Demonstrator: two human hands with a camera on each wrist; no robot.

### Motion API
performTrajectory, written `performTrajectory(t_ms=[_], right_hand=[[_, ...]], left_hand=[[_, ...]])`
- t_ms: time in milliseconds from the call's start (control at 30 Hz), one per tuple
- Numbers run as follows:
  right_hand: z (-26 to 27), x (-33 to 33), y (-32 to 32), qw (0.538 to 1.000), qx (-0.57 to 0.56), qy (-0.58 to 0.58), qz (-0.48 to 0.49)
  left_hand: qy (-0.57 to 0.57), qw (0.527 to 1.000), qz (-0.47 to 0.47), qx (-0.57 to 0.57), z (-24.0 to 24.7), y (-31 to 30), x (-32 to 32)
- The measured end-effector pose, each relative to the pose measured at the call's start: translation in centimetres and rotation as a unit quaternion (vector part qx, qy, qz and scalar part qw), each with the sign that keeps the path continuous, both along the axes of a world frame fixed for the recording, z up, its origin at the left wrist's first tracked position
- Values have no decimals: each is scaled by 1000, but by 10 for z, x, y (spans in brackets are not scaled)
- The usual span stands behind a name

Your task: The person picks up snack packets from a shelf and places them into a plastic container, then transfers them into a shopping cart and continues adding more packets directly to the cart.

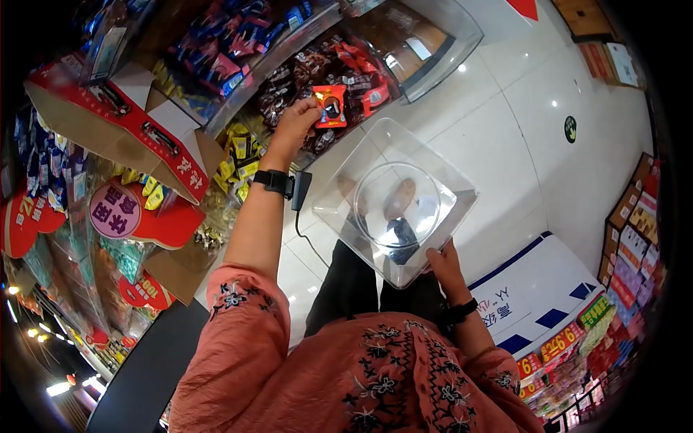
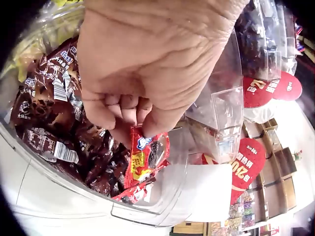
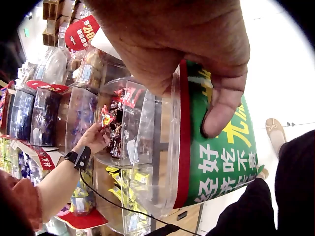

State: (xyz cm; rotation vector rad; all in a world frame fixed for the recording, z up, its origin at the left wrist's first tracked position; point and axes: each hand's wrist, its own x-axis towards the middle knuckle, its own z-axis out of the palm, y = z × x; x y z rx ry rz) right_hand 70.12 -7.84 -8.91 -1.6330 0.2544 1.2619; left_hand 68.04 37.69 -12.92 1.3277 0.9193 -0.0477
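Mostly beyond left fingers, red packet, pinched

Clear square plastic container: smooth, glossy, catching light. Up-left of the container in head view, small red square packet and heaped dark-brown packets look like shiny, crinkled plastic film. Glossy smooth pale floor tiles right of container; matt, creased coral embroidered cloth shirt below it.
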Motion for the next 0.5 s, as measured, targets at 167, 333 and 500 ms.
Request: performTrajectory(t_ms=[167,333,500], right_hand=[[-2,3,-1,1000,-11,3,9],[8,2,7,1000,-21,-12,-4],[-3,1,-4,1000,-11,-1,-9]], left_hand=[[-38,999,5,-34,6,-6,-3],[-57,995,17,-76,9,-8,1],[-158,949,66,-265,18,-11,14]])
